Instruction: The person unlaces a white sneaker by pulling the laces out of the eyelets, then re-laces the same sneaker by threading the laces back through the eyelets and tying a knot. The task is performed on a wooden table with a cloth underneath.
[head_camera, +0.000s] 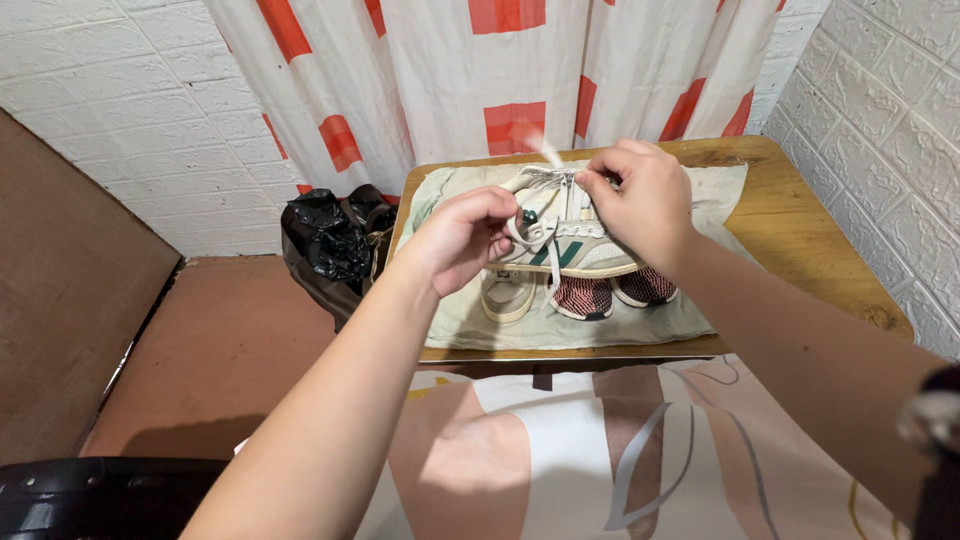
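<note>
Sneaker w/ shoes, bag nearby

Worn on the head, looking forward and steeply down along both forearms toward a small wooden table, near enough that the left hand and right hand sit at mid-frame over the table's near half. Faces a red-and-white curtain behind the table's far edge, with white brick wall on both sides and a patterned cloth filling the bottom of the frame just below the near edge. Only one view, so nothing shared with another.
</note>
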